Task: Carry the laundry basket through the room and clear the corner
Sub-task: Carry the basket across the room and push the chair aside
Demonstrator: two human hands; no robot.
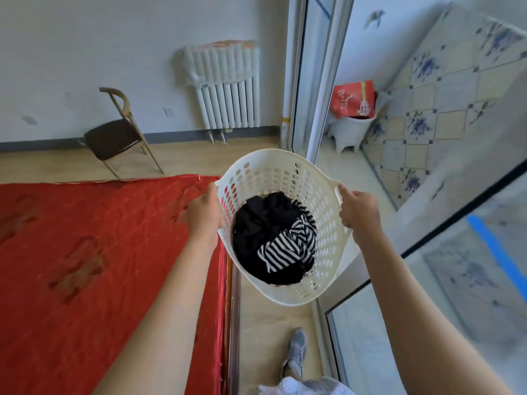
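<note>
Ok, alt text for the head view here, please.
Two bare hands, left hand and right hand, hold a white perforated laundry basket by its rim, with black clothes and a striped garment inside. A red bedspread lies left; a chair and radiator stand ahead.

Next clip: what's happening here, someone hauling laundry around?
Yes. A person holds a white laundry basket in the air, left hand and right hand each gripping one side of its rim. Inside lie dark clothes and a striped garment. They stand in the narrow strip of floor between a red-covered bed and a glass sliding door, facing a radiator and a chair.
</note>
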